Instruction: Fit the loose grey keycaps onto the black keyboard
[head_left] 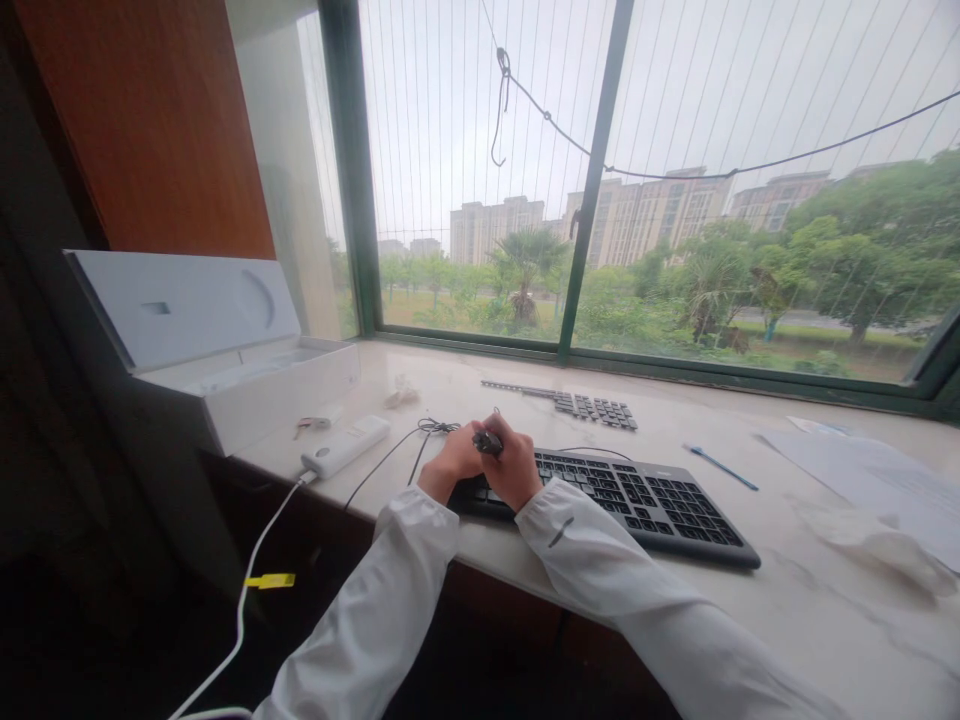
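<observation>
My right hand (516,466) is closed around a short dark object (487,442) whose end points toward me; its kind is hard to make out. My left hand (454,460) is pressed against it, fingers curled and mostly hidden, so what they grip does not show. Both hands are over the left end of a black keyboard (742,550) lying at a slant on the windowsill counter. Many of its key positions look bare, without caps. Behind it, loose dark keycaps (596,410) are laid out in rows, with a thin line of them stretching left.
Left stand an open white box (277,400), a white power strip (349,445) with a cord, and a bundled black cable (436,426). A crumpled tissue (403,391) lies behind. To the right are a blue stick (721,467), papers (862,470) and a crumpled white cloth or tissue (877,540).
</observation>
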